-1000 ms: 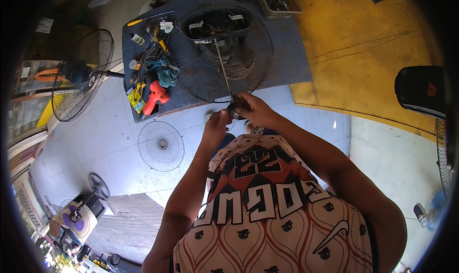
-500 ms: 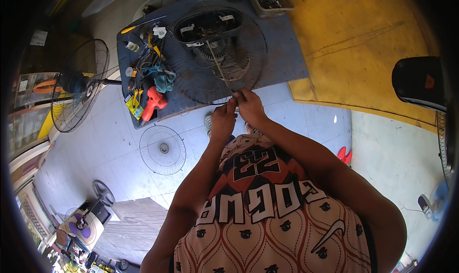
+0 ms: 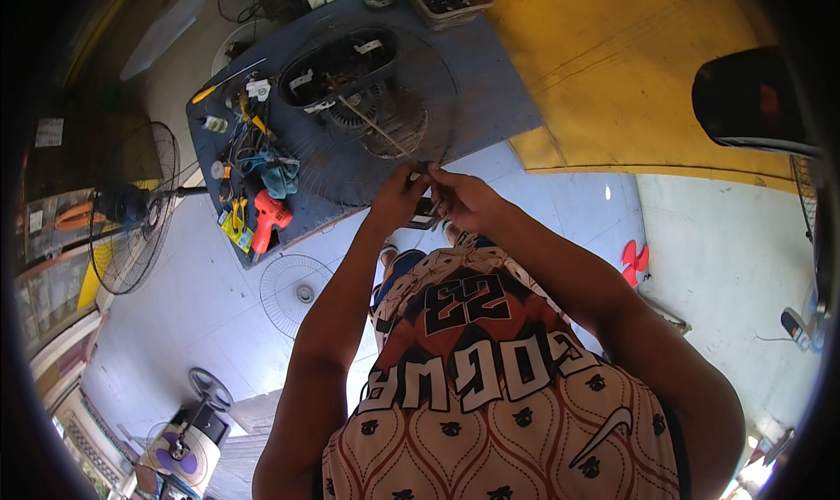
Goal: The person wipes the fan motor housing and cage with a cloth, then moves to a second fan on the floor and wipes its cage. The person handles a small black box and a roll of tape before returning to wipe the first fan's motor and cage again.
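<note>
Cord (image 3: 376,128) runs in a nearly straight line, in the head view, from the dark oval housing (image 3: 357,82) on the bench (image 3: 497,97) to the person's fingers at the bench's near edge. Its straightness suggests a light pull keeps the slack out. The left hand (image 3: 398,201) pinches the cord near its end, thumb and fingers drawn together. The right hand (image 3: 471,201) brings its fingertips to the same spot, probably because such fine handling needs both; whether they close on the cord or on something smaller, I cannot tell. A dark piece (image 3: 423,211) shows below and between the hands; what it is and whether it is held are unclear.

The housing lies with its open side up, which leaves its inner parts within reach. The drill (image 3: 269,220), blue cloth (image 3: 278,176) and yellow pliers (image 3: 236,213) crowd the bench's left side, seemingly to leave working room around the housing. The tray (image 3: 451,19) of small bits sits at the far edge, likely so that loose pieces keep together. A round grille (image 3: 284,283) lies on the floor, apart from the bench.
</note>
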Tool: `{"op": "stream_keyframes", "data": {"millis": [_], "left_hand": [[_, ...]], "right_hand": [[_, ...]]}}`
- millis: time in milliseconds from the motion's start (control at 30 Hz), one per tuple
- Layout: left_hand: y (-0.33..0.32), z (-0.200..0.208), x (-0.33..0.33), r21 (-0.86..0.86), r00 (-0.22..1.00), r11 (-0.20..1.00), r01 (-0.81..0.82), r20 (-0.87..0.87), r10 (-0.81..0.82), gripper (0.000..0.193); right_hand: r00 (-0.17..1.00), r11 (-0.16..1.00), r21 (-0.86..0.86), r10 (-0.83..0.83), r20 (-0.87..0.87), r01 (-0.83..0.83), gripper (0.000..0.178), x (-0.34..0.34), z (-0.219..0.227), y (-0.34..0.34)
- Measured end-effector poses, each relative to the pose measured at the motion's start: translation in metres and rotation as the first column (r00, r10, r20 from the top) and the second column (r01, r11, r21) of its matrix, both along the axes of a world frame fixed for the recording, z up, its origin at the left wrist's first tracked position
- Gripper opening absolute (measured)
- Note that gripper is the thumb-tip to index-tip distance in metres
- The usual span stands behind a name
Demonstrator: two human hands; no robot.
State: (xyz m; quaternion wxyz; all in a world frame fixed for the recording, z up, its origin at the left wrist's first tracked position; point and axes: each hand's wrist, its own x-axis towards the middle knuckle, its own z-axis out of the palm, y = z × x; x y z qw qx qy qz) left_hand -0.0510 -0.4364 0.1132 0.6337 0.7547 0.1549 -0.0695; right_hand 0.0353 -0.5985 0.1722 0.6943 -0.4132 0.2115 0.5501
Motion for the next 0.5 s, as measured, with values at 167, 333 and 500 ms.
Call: {"op": "stream_keyframes", "data": {"millis": [167,333,500], "left_hand": [[-0.005,0.012,0.020,-0.222,0.978,0.975,0.019,0.206,0.028,0.032],[-0.017,0.067,-0.003,0.111,0.945,0.939,-0.325,0.006,0.327,0.032],[-0.049,0.110,-0.016,0.389,0.951,0.883,-0.262,0.261,0.167,0.044]], "right_hand": [[0.974,0.981,0.112,-0.134,-0.181,0.156,0.017,-0.001,-0.001,-0.007],[0.917,0.998,-0.056,0.058,0.395,-0.039,0.029,-0.003,0.006,-0.011],[0.516,0.984,-0.163,0.101,0.850,0.075,0.053,-0.016,0.001,0.007]]}}
